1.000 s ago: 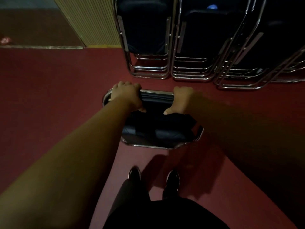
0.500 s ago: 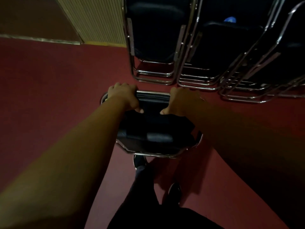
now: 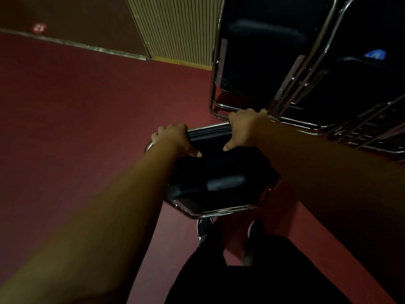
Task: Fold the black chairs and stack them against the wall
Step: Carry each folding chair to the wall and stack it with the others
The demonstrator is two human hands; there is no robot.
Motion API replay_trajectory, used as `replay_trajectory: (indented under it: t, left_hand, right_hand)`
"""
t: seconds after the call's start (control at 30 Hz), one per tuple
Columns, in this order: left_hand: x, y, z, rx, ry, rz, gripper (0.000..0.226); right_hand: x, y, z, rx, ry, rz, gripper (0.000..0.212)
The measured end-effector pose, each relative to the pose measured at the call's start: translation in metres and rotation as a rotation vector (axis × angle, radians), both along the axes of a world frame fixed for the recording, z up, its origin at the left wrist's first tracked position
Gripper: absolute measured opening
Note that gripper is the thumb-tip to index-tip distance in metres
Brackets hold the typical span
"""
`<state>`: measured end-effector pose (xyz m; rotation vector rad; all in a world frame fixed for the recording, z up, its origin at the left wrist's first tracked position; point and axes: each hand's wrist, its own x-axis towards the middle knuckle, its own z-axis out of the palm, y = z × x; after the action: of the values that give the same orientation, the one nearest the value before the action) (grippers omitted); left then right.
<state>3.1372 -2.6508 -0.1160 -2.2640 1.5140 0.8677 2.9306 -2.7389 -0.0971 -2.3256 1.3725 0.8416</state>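
Note:
I hold a folded black chair (image 3: 219, 185) with a chrome frame upright in front of me, seen from above. My left hand (image 3: 175, 139) grips the left end of its top edge, fingers curled over it. At the right end, my right hand (image 3: 246, 129) grips the same edge. Just beyond the chair, several folded black chairs (image 3: 274, 62) lean in a row against the wall, their chrome legs on the floor. My right hand is close to the foot rail of the leftmost stacked chair.
Red carpet (image 3: 76, 128) covers the floor, open to the left. A ribbed beige wall panel (image 3: 175, 29) stands left of the stack, with a metal floor strip (image 3: 76, 43) beyond. My feet (image 3: 206, 231) are right behind the held chair.
I have stepped forward and right with the chair. The stacked chairs are now much nearer, and the held chair's top edge is almost at the leftmost stack. Both grips are unchanged.

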Motion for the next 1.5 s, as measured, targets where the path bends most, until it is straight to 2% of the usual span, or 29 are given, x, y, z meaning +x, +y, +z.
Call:
replay_trajectory:
  t: [0.3, 0.43, 0.57, 0.7, 0.9, 1.0, 1.1, 1.27, 1.4, 1.5]
  left_hand:
    - [-0.038, -0.081, -0.016, 0.081, -0.032, 0.015, 0.098]
    - [-0.055, -0.135, -0.018, 0.22, -0.004, 0.06, 0.103]
    - [-0.077, -0.195, -0.01, 0.284, -0.051, -0.036, 0.104]
    - [-0.098, -0.26, -0.002, 0.276, -0.099, -0.1, 0.113]
    - [-0.125, -0.348, 0.041, 0.138, -0.138, -0.198, 0.097]
    - [-0.133, -0.391, 0.057, 0.101, -0.161, -0.216, 0.1]
    - [-0.138, -0.435, 0.065, 0.077, -0.168, -0.245, 0.104]
    - [-0.133, -0.492, 0.054, -0.059, -0.145, -0.31, 0.099]
    - [-0.12, -0.523, 0.044, -0.053, -0.126, -0.399, 0.094]
    - [-0.106, -0.537, 0.038, -0.066, -0.117, -0.453, 0.101]
  right_hand:
    - [-0.033, -0.084, -0.025, 0.098, -0.019, 0.016, 0.11]
    - [-0.058, -0.124, -0.031, 0.152, -0.071, 0.041, 0.113]
    - [-0.087, -0.177, -0.031, 0.285, -0.092, 0.064, 0.105]
    - [-0.118, -0.228, -0.024, 0.306, -0.128, 0.051, 0.098]
    - [-0.147, -0.307, 0.007, 0.187, -0.223, 0.026, 0.098]
    - [-0.156, -0.343, 0.019, 0.09, -0.243, -0.001, 0.092]
    - [-0.164, -0.374, 0.022, -0.016, -0.251, -0.047, 0.098]
    - [-0.167, -0.408, 0.015, -0.11, -0.225, -0.167, 0.112]
    - [-0.162, -0.412, 0.007, -0.169, -0.287, -0.257, 0.102]
    - [-0.147, -0.421, 0.014, -0.142, -0.211, -0.264, 0.098]
